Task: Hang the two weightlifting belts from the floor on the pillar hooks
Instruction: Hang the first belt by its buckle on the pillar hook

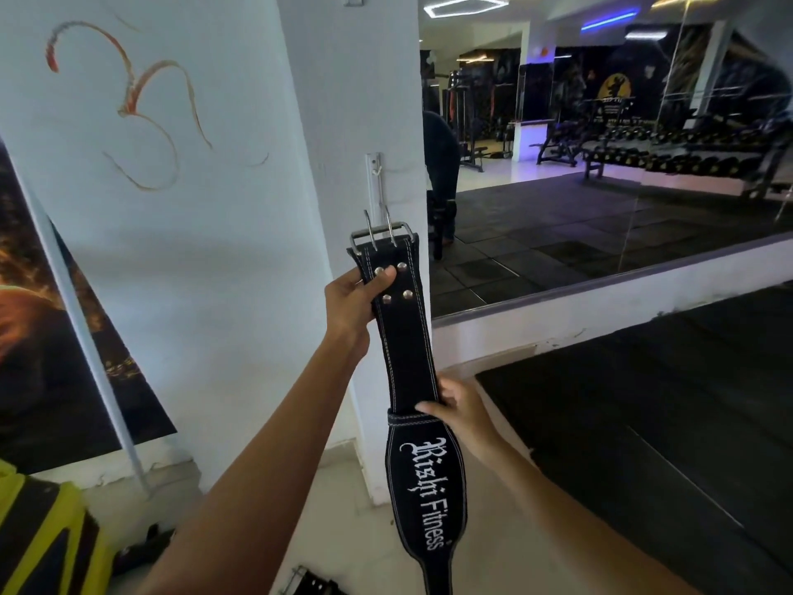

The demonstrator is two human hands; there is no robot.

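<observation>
Holding a black weightlifting belt upright against the white pillar. Left hand pinching the strap near the four rivets, thumb pressed on the front. Right hand closed around the strap lower, just above the keeper loop (white letters read "Rishi Fitness" on the wide part). Steel buckle at the top end, just below the hook bracket on the pillar, not yet on it. On the floor, at the bottom edge, part of a second belt.
</observation>
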